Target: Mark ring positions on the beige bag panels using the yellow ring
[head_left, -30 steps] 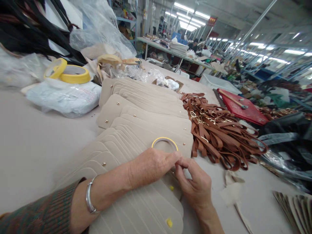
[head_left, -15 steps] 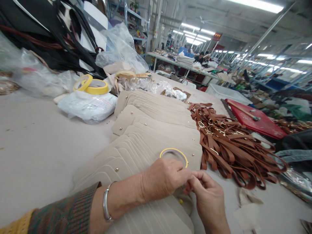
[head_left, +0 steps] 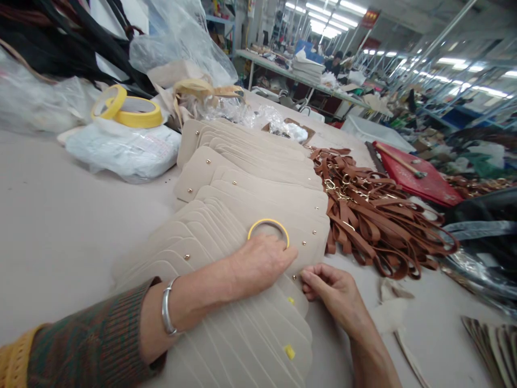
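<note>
Overlapping beige panels (head_left: 258,199) with small gold studs are fanned in a long row on the table. My left hand (head_left: 258,261), a silver bangle at its wrist, is closed on a roll of yellow tape (head_left: 269,221) above the panels. My right hand (head_left: 331,285) has thumb and fingers pinched together at the right edge of a panel, beside a gold stud (head_left: 294,277). What lies between those fingertips is hidden. Small yellow tape pieces (head_left: 289,352) stick to the nearer panels.
Brown straps (head_left: 363,210) with gold hardware lie heaped on the right. Behind them is a red board (head_left: 420,175) with a hammer (head_left: 399,160). At left, yellow tape rolls (head_left: 139,113) rest on a plastic-wrapped packet (head_left: 125,151). Beige scraps (head_left: 388,310) lie at lower right.
My hands have parted: the left moved up and left with the tape roll, while the right stays at the panel's edge. The camera view has shifted, and two yellow pieces now show clearly.
</note>
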`<state>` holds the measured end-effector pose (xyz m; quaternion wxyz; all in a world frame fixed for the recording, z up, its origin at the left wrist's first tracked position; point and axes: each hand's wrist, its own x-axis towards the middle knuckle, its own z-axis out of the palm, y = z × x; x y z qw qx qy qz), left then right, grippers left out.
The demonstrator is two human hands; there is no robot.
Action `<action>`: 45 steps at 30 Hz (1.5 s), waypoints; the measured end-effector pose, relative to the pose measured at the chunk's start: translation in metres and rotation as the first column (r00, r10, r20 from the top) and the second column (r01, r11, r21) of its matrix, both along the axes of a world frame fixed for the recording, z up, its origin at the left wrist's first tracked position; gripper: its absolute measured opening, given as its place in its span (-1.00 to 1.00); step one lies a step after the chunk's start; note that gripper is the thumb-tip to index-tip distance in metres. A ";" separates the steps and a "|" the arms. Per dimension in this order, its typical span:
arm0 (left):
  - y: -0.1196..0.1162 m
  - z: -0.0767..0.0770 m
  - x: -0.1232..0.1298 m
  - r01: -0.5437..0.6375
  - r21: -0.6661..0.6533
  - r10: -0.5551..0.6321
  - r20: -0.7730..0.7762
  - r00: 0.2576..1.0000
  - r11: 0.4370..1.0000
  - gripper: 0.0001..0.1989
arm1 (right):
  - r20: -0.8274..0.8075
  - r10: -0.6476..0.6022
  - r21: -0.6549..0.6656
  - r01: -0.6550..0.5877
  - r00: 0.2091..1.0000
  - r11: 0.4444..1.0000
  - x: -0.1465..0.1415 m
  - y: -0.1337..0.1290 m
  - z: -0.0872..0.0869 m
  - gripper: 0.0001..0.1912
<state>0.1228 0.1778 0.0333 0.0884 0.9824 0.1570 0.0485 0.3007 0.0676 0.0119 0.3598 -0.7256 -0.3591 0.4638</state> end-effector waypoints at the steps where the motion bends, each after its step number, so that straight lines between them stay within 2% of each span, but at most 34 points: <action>1: 0.000 0.000 -0.001 0.010 -0.018 -0.010 -0.006 1.000 1.000 -0.89 | 0.007 0.025 -0.008 -0.025 1.000 1.000 0.000 -0.001 0.000 -0.54; 4: 0.001 -0.002 -0.003 0.036 -0.034 -0.036 -0.003 0.999 0.999 -0.86 | 0.072 0.104 -0.010 -0.103 0.992 0.995 -0.002 -0.003 0.001 -0.60; 6: 0.002 -0.005 -0.003 0.042 -0.028 -0.042 0.010 0.999 0.999 -0.88 | 0.180 0.156 -0.012 -0.157 0.971 0.988 -0.005 -0.005 0.001 -0.65; 10: 0.003 -0.009 -0.003 0.042 -0.014 -0.042 0.016 0.999 0.999 -0.89 | 0.447 0.216 0.033 -0.257 0.868 0.966 -0.012 -0.005 0.003 -0.73; 14: 0.003 -0.008 -0.004 0.032 -0.012 -0.032 0.005 0.999 0.999 -0.90 | 0.579 0.201 0.108 -0.319 0.790 0.942 -0.019 -0.003 0.004 -0.74; 17: 0.003 -0.005 -0.004 0.036 -0.018 -0.036 0.006 0.999 0.999 -0.91 | 0.577 0.140 0.134 -0.263 0.805 0.956 -0.020 -0.003 0.002 -0.79; 21: 0.003 -0.003 -0.004 0.031 -0.024 -0.031 -0.002 1.000 0.999 -0.91 | 0.335 0.014 0.094 -0.048 0.942 0.994 -0.012 -0.012 -0.004 -0.62; 23: 0.003 -0.004 -0.003 0.026 -0.019 -0.026 -0.002 1.000 0.999 -0.90 | 0.295 0.027 0.090 -0.056 0.955 0.994 -0.008 -0.018 -0.006 -0.67; 25: 0.003 -0.007 -0.003 0.028 -0.010 -0.028 0.010 1.000 1.000 -0.89 | 0.417 0.086 0.142 -0.158 0.905 0.977 -0.009 -0.023 -0.008 -0.73; 28: 0.004 -0.011 -0.003 0.033 0.003 -0.034 0.032 0.999 0.999 -0.89 | 0.643 0.096 0.210 -0.295 0.759 0.932 -0.016 -0.024 -0.010 -0.78; 31: 0.004 -0.013 -0.002 0.026 0.003 -0.026 0.039 0.999 1.000 -0.87 | 0.756 0.064 0.218 -0.342 0.651 0.914 -0.024 -0.018 -0.012 -0.77; 34: 0.004 -0.011 -0.002 0.023 -0.003 -0.023 0.024 0.999 1.000 -0.85 | 0.785 0.080 0.190 -0.360 0.615 0.913 -0.028 -0.011 -0.011 -0.79; 37: 0.004 -0.009 -0.002 0.019 -0.020 -0.019 -0.001 1.000 1.000 -0.85 | 0.745 0.130 0.169 -0.374 0.655 0.912 -0.026 -0.009 -0.008 -0.78; 39: 0.004 -0.008 -0.002 0.025 -0.035 -0.025 -0.010 1.000 0.999 -0.87 | 0.669 0.155 0.168 -0.351 0.727 0.921 -0.022 -0.011 -0.006 -0.75; 41: 0.004 -0.008 -0.002 0.035 -0.039 -0.035 -0.005 0.999 0.999 -0.87 | 0.520 0.122 0.165 -0.239 0.846 0.957 -0.016 -0.014 -0.005 -0.69; 43: 0.004 -0.008 -0.003 0.036 -0.036 -0.036 -0.002 0.999 0.999 -0.87 | 0.321 0.035 0.137 -0.083 0.946 0.987 -0.010 -0.018 -0.005 -0.60; 45: 0.004 -0.007 -0.003 0.028 -0.036 -0.028 -0.014 1.000 0.999 -0.87 | 0.215 -0.010 0.114 -0.014 0.977 0.993 -0.008 -0.020 -0.007 -0.57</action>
